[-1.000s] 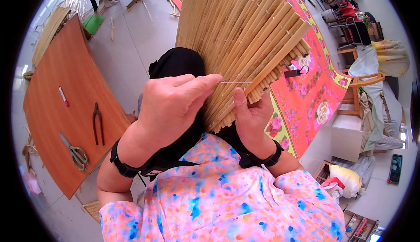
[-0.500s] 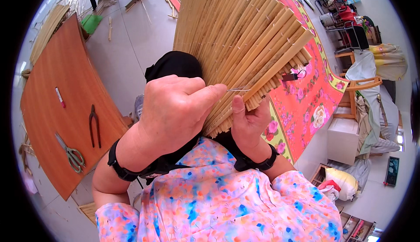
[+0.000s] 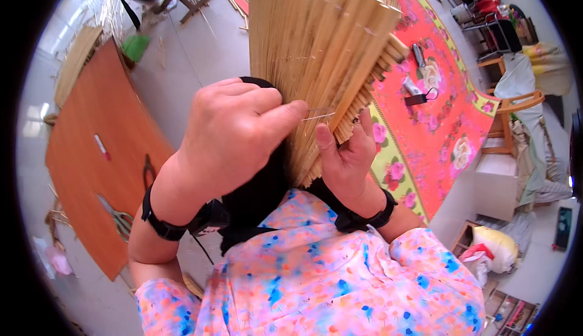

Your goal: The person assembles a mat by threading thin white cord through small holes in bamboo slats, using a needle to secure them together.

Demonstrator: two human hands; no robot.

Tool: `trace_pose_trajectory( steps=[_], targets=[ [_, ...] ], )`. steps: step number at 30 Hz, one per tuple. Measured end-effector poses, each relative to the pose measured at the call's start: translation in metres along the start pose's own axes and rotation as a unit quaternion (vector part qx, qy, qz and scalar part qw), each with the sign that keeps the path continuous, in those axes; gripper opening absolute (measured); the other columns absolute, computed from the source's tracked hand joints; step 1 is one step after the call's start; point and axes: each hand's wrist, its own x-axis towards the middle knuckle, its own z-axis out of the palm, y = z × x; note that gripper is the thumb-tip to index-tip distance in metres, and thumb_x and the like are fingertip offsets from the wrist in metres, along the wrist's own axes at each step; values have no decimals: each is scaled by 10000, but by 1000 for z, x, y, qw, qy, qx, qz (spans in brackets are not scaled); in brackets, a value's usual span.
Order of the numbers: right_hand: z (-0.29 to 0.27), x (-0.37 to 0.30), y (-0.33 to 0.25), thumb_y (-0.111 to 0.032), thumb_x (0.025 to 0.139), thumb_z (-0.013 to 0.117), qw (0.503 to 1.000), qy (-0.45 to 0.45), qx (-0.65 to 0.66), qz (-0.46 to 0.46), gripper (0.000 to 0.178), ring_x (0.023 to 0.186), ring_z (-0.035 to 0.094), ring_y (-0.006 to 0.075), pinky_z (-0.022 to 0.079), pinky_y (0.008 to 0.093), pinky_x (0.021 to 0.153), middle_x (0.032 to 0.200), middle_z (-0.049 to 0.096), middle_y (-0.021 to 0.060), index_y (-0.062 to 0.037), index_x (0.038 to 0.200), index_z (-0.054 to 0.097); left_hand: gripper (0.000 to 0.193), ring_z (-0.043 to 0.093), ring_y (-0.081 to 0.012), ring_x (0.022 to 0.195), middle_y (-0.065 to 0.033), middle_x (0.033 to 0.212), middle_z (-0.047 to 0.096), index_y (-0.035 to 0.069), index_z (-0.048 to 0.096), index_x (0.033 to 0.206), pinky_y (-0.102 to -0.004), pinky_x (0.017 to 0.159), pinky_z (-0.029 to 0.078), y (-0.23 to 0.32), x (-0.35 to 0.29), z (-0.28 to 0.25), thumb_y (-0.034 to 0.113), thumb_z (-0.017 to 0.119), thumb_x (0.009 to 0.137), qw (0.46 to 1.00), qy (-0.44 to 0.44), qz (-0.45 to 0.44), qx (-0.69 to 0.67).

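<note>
A folded mat of pale reed or bamboo stalks [image 3: 316, 38], bound with rows of thread, stands fanned out over my lap. My left hand [image 3: 228, 132] is closed in a pinch over its left side. From the thumb a thin pale thread [image 3: 319, 116] runs taut to the stalk at the right edge. My right hand [image 3: 349, 160] holds the mat's lower right edge, its thumb up in front and its fingers curled by the stalk ends, partly hidden.
On a brown board [image 3: 91, 154] at the left lie a marker [image 3: 102, 146], pliers [image 3: 148, 169] and scissors [image 3: 118, 219]. A red floral cloth [image 3: 419, 147] at the right bears a black-tagged item [image 3: 416, 99] and a knife-like tool [image 3: 418, 55]. A wooden chair [image 3: 516, 102] stands beyond.
The mat has tilted more upright and its right edge has swung left. The thread has gone from a loose loop to a straight line. Both hands stay close to the edge.
</note>
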Motion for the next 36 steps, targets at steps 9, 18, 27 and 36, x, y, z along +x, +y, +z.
trace_pose_trajectory(
  steps=[9,18,27,36],
  targets=[
    [44,23,-14,-99,760,725,993,16,108,-47,499,810,611,282,522,346,673,995,591,139,22,1225,587,199,449,-183,486,-27,569,454,64,726,911,-317,461,345,-26,-17,-41,37,719,714,994,-74,-74,-13],
    [54,18,-9,-50,610,709,975,15,218,-30,614,801,601,257,528,323,639,1013,569,114,-24,1216,610,153,470,-189,507,-48,592,482,2,658,813,-288,465,358,-22,-35,-52,-29,748,694,983,-92,-155,-21],
    [50,18,2,-5,581,691,963,-3,268,-24,685,842,600,267,544,321,664,1057,571,149,-1,1259,586,100,480,-200,481,-60,585,537,7,665,818,-287,478,361,-10,-24,-57,-8,733,747,976,-132,-163,57],
    [44,22,1,4,578,735,969,12,245,-24,680,843,605,271,537,327,704,1058,578,140,3,1242,590,149,441,-182,448,-38,549,477,11,671,862,-298,452,324,2,-10,-51,-20,729,728,979,-150,-125,61]
  ],
)
